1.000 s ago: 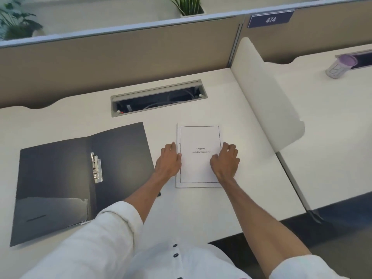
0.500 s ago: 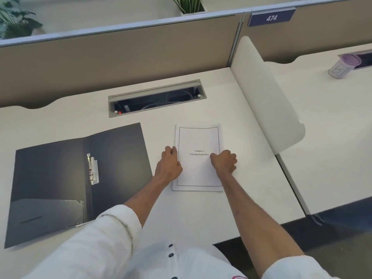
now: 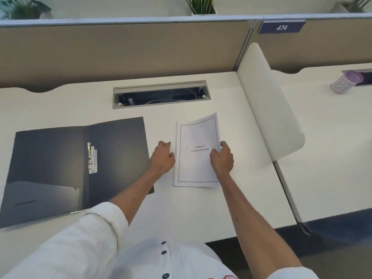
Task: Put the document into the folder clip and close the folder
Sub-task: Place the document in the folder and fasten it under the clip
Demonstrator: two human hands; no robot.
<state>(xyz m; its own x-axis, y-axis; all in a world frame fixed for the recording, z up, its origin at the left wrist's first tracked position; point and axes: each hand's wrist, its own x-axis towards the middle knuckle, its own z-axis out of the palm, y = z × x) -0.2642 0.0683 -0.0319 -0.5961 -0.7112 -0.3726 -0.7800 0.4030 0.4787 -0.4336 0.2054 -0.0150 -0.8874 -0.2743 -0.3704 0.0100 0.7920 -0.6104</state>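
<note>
A white stapled document (image 3: pixel 196 137) with a bordered title page lies on the desk, right of a dark folder (image 3: pixel 50 158) that lies open flat. A metal clip (image 3: pixel 92 158) sits along the folder's spine. My right hand (image 3: pixel 222 159) grips the document's right edge, and its far right corner is lifted off the desk. My left hand (image 3: pixel 162 157) rests on the desk at the document's left edge, fingers curled, between document and folder.
A cable tray slot (image 3: pixel 161 94) is set in the white desk (image 3: pixel 181 214) behind the document. A curved white divider (image 3: pixel 269 101) stands to the right. A purple-lidded cup (image 3: pixel 346 84) sits on the neighbouring desk. A beige partition (image 3: pixel 120 51) runs along the back.
My right hand moved to the document's right edge and took hold of it, raising the far right corner. My left hand slid off the page to its left edge.
</note>
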